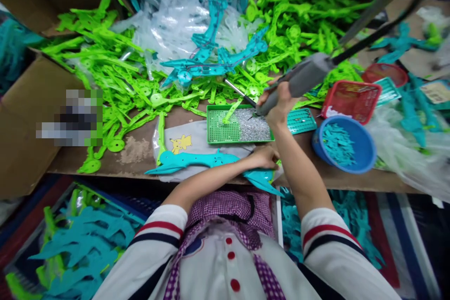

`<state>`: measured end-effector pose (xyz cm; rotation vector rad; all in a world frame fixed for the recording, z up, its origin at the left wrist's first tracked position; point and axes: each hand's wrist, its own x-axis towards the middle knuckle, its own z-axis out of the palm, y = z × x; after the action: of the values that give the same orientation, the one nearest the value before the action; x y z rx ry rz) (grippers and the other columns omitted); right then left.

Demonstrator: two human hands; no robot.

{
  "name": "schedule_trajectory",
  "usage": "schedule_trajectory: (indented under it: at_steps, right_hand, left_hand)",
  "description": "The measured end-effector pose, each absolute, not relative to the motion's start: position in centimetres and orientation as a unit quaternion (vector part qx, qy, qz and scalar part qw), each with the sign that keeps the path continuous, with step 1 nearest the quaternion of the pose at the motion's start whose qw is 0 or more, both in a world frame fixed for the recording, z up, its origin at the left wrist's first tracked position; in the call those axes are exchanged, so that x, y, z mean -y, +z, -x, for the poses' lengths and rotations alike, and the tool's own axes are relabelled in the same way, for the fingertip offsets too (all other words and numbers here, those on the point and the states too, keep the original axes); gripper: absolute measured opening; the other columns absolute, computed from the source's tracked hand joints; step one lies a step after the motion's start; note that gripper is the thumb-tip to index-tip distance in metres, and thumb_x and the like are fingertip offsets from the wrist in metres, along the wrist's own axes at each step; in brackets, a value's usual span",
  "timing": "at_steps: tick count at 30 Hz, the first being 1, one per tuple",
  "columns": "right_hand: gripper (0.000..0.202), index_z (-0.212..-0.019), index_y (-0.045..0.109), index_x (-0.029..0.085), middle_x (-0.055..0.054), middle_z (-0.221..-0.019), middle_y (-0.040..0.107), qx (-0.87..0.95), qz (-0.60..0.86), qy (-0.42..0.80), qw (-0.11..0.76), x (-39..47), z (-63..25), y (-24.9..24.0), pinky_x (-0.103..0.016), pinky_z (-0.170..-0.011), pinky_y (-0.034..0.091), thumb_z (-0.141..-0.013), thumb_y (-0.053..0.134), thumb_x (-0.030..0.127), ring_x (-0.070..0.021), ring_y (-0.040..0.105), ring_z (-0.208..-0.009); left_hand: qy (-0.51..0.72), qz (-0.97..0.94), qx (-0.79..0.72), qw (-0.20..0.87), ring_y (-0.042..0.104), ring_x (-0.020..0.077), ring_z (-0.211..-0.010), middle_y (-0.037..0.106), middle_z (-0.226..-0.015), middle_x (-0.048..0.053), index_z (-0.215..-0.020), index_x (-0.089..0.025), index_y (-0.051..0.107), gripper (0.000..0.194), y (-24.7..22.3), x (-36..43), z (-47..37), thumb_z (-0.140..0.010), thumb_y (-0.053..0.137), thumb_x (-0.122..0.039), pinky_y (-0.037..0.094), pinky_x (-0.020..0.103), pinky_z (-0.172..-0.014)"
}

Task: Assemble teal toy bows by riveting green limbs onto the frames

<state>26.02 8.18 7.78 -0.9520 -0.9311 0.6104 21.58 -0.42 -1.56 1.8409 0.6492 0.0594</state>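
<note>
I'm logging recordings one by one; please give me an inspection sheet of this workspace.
Surface: brown tabletop with grey, cartoon-printed mat.
Job's things: long turquoise plastic part on the mat; grey screwdriver-like tool; green rectangular tray holding small silvery pieces.
Clutter: lime-green plastic parts heaped behind; clear plastic bags; round blue plastic bucket of small turquoise pieces.
Hands: left hand on the turquoise part, grip unclear; right hand closed around the tool.
Cables: black cord at the tool's rear.
Surroundings: brown cardboard box at left; more turquoise parts below the tabletop.
</note>
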Motion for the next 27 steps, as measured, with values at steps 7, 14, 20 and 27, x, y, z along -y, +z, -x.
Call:
schedule_trajectory:
  at_steps: [7, 14, 20, 27]
  right_hand:
    - [0.041, -0.074, 0.059, 0.026, 0.005, -0.054, 0.050, 0.381, 0.528, 0.105, 0.751, -0.2, -37.7, 6.8, -0.029, -0.039, 0.042, -0.076, 0.067, 0.067, -0.0151, 0.054, -0.041]
    - [0.051, -0.073, 0.058, 0.023, 0.007, -0.052, 0.046, 0.352, 0.556, 0.076, 0.749, 0.9, -40.5, 3.3, -0.025, -0.039, 0.039, -0.077, 0.060, 0.073, -0.0112, 0.050, -0.037]
    - [0.053, -0.074, 0.055, 0.024, 0.007, -0.058, 0.045, 0.335, 0.565, 0.057, 0.752, 0.2, -40.6, 3.3, -0.025, -0.040, 0.039, -0.079, 0.055, 0.076, -0.0105, 0.051, -0.040]
    - [0.055, -0.074, 0.058, 0.024, 0.007, -0.051, 0.045, 0.345, 0.574, 0.079, 0.738, 0.3, -40.7, 2.5, -0.026, -0.040, 0.039, -0.075, 0.056, 0.079, -0.0127, 0.053, -0.039]
  left_hand:
    - [-0.014, -0.797, -0.300, 0.524, 0.069, 0.0212, -0.093, 0.078, -0.100, 0.003, -0.122, -0.019, 0.074, 0.052, -1.1, 0.2, -21.5, -0.071, 0.078, -0.029, 0.048, 0.028, -0.078]
    - [-0.006, -0.770, -0.310, 0.557, 0.069, 0.0219, -0.092, 0.079, -0.096, 0.004, -0.123, -0.018, 0.074, 0.055, -1.4, 0.3, -21.6, -0.069, 0.079, -0.029, 0.050, 0.029, -0.078]
    - [-0.018, -0.764, -0.320, 0.561, 0.069, 0.0209, -0.089, 0.079, -0.097, 0.005, -0.123, -0.017, 0.074, 0.055, -1.7, 0.3, -21.7, -0.070, 0.080, -0.029, 0.051, 0.029, -0.077]
    - [-0.017, -0.755, -0.329, 0.567, 0.069, 0.0218, -0.090, 0.079, -0.094, 0.006, -0.124, -0.016, 0.073, 0.056, -1.7, 0.4, -21.7, -0.070, 0.081, -0.028, 0.051, 0.030, -0.076]
